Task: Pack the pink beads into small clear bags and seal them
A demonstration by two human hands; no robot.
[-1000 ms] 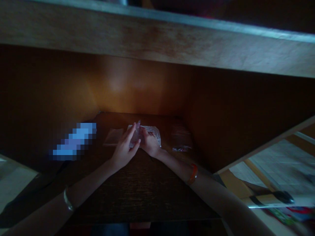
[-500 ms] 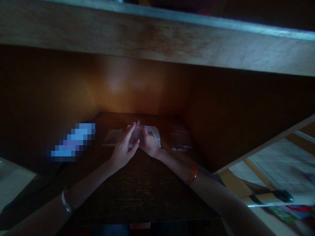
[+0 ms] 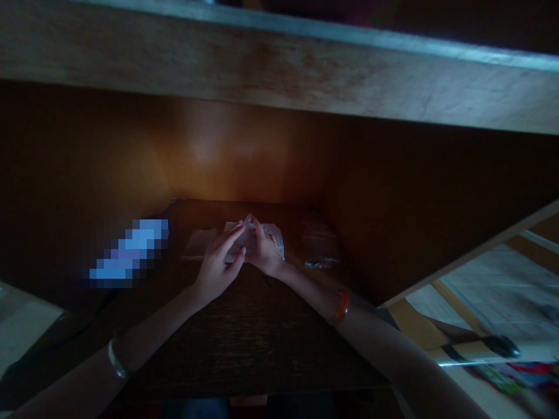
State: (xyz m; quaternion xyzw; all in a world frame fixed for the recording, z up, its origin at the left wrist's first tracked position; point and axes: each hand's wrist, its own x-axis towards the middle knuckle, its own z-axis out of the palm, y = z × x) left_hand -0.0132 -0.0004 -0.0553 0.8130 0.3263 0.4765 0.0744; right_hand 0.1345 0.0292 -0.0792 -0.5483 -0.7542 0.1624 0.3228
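In the middle of the dark wooden surface, my left hand (image 3: 217, 266) and my right hand (image 3: 267, 253) meet at a small clear plastic bag (image 3: 248, 237). Its top edge stands up between my fingertips, and both hands are closed on it, thumbs toward me. Beneath and behind my right hand lies more crinkled clear plastic (image 3: 278, 236); my fingers hide part of it. A flat clear packet (image 3: 198, 243) rests just left of my left hand. To the right lies a stack of clear plastic bags (image 3: 321, 243) with small dark bits at its near edge.
Wooden panels wall in the surface (image 3: 236, 326) at the back (image 3: 244, 157) and both sides. A thick wooden ledge (image 3: 279, 75) crosses above. A blurred-out bright device (image 3: 131, 250) with a cable is at left. A chair-like frame (image 3: 471, 349) stands outside on the right.
My right fingers have risen and moved toward the bag's upper edge, closer to my left fingertips. My left hand has hardly shifted.
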